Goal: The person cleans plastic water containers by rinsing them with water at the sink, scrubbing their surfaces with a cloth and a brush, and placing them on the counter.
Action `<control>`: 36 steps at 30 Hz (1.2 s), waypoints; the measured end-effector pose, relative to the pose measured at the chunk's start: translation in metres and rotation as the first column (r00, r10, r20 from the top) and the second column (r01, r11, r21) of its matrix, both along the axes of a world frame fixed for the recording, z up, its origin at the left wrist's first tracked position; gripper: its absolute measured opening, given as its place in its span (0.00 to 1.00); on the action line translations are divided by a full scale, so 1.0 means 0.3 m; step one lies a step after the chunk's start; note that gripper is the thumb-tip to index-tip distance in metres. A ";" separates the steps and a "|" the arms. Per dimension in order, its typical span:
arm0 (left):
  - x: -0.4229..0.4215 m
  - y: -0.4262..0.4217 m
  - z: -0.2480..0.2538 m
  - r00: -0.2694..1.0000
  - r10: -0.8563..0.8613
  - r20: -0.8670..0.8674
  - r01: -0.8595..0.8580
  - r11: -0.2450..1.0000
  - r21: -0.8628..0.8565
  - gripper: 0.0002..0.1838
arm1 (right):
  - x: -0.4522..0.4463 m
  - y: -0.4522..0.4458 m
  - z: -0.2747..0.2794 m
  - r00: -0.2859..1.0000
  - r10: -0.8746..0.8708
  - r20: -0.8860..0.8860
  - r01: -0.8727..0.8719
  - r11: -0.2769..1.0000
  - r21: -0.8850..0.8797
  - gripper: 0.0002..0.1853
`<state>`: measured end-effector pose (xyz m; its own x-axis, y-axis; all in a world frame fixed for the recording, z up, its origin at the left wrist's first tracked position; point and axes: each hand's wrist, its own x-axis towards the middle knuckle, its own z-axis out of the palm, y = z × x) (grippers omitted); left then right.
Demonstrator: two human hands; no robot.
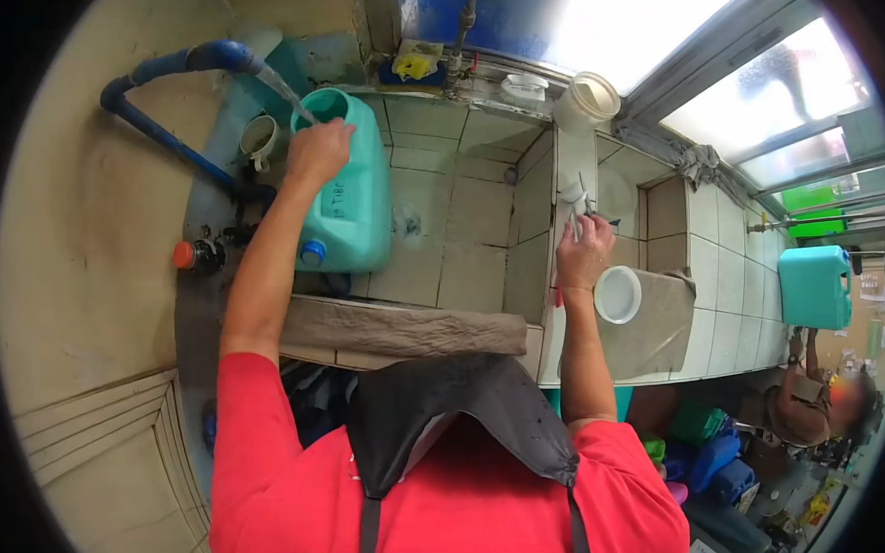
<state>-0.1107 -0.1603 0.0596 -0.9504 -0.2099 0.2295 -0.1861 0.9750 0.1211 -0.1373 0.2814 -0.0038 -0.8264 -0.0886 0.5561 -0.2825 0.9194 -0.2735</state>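
A pale-tiled sunken basin (pixel 459 178) fills the upper middle of the frame, with a white-tiled counter (pixel 730 266) to its right. In the basin's left part is a large teal plastic jug (pixel 357 201) with dark lettering and a round blue cap (pixel 312 253) low on its near side. A bent blue pipe (pixel 165 140) at upper left sends a stream of water (pixel 288 92) down to the wide opening in the jug's top.

The left hand (pixel 321 152) is at that opening, fingers curled down near the rim beside the stream; whether it grips anything cannot be told.

Along the basin's near edge lies a long, bunched brown cloth (pixel 405 328). At right centre stands a second teal jug (pixel 815 288), with another person (pixel 806 400) just below it, arms raised toward its underside.

A flat grey-brown mat (pixel 659 327) lies on the counter, partly under a round white plastic lid (pixel 618 295). Beyond, at upper right of centre, is a cream plastic tub (pixel 588 103).

The right hand (pixel 585 252), left of the lid's far side, has its fingers closed on a small pale item (pixel 575 196), its exact form unclear. A light-coloured mug (pixel 259 137) sits left of the large jug, and a dark bottle with an orange cap (pixel 200 254) lies lower left.
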 end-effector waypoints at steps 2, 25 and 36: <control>0.062 0.010 0.016 0.999 0.028 -0.026 -0.028 1.000 0.001 0.19 | 0.013 -0.047 0.015 0.996 0.086 -0.034 -0.085 0.996 0.019 0.11; -0.138 0.467 0.141 0.996 -0.081 -0.035 0.087 0.970 0.225 0.15 | 0.168 -0.466 0.307 0.670 0.618 0.411 -0.418 0.772 -0.479 0.36; -0.230 0.368 0.092 0.861 -0.334 -0.385 0.484 0.770 0.415 0.11 | 0.026 -0.336 0.195 0.791 0.323 0.519 -0.101 0.907 -0.409 0.27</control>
